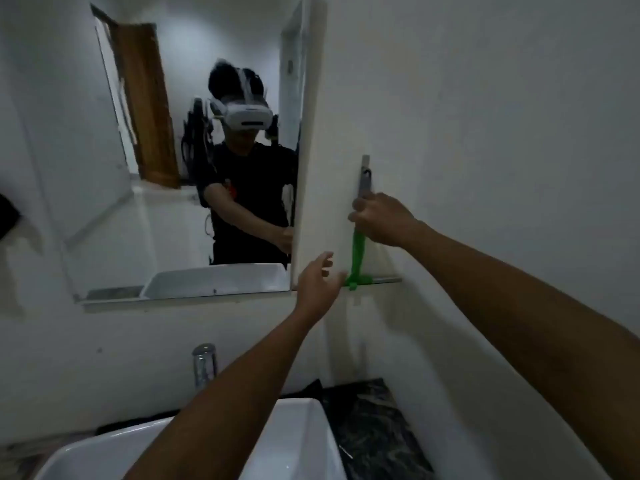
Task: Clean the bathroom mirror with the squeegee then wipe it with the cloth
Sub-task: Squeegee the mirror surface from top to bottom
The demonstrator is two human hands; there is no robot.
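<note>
The squeegee (358,251) on the right looks like smooth green plastic low down, with a grey, duller upper handle, against a matt painted wall (485,98). The mirror (173,168) is glossy glass, the near sink (298,441) glossy white ceramic, and the tap (204,365) shiny metal. The table (374,420) is polished dark veined stone.

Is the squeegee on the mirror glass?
No, the squeegee hangs on the wall right of the mirror, gripped by the right hand.
</note>
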